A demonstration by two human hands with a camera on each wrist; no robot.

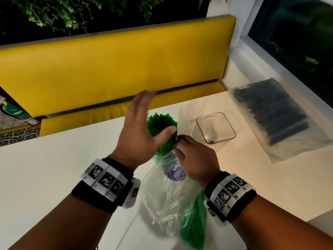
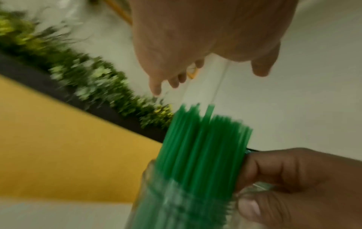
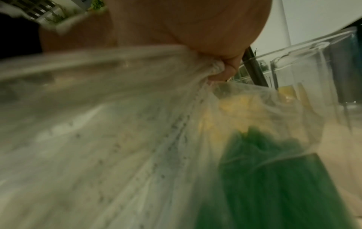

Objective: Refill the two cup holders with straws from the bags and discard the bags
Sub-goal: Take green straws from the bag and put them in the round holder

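Observation:
A clear cup holder [image 1: 167, 159] packed with green straws [image 1: 162, 129] stands at the middle of the white table [image 1: 54, 168]. My left hand [image 1: 137, 134] hovers over the straw tops with fingers spread and the thumb against the bundle; nothing is in it. My right hand [image 1: 192, 156] is at the holder's right side and pinches the clear plastic bag [image 1: 167, 201], as the right wrist view shows at the fingers [image 3: 225, 69]. Several green straws [image 1: 194, 222] remain inside that bag. A second clear holder [image 1: 216, 127] stands empty to the right. A bag of black straws [image 1: 270, 112] lies beyond it.
A yellow bench [image 1: 117, 65] runs along the table's far edge, with plants above it. A dark window [image 1: 297, 42] and white sill border the right side. The table's right corner drops off near my right forearm.

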